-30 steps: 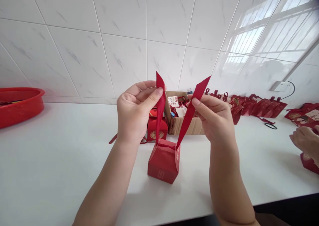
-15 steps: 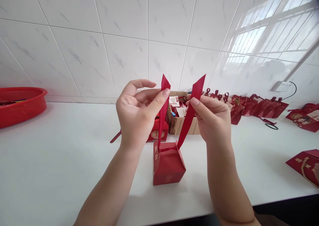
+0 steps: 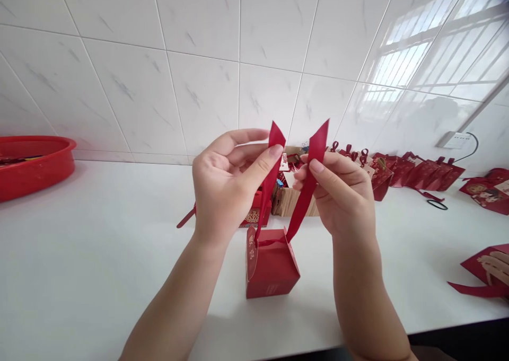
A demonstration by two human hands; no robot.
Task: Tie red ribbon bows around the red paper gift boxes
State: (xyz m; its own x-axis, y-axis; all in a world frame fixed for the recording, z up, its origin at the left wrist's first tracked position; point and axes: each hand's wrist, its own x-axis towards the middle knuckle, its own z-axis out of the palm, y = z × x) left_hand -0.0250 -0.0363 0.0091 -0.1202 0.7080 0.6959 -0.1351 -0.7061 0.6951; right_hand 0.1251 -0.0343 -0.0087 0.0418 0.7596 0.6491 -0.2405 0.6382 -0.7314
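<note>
A small red gift box point(image 3: 272, 268) with gold print stands upright on the white table. A red ribbon point(image 3: 303, 207) runs through its top, and both ends rise from it. My left hand point(image 3: 234, 178) pinches one ribbon end between thumb and fingers, with the index finger stretched out above. Its tip points up past the thumb. The other end is pinched by my right hand point(image 3: 340, 188), its slanted tip also sticking up. Both hands are raised above the box, apart from each other.
Behind my hands are a cardboard box point(image 3: 294, 204) of red items and another red box point(image 3: 254, 215). A red basin point(image 3: 40, 175) stands far left. Several red gift bags point(image 3: 409, 170) line the back right. Another person's hand point(image 3: 497, 265) touches a red box at the right edge.
My hands have drawn slightly closer together, the left one moving right with its ribbon end. At the right edge another person's hand and a red ribbon have come into view.
</note>
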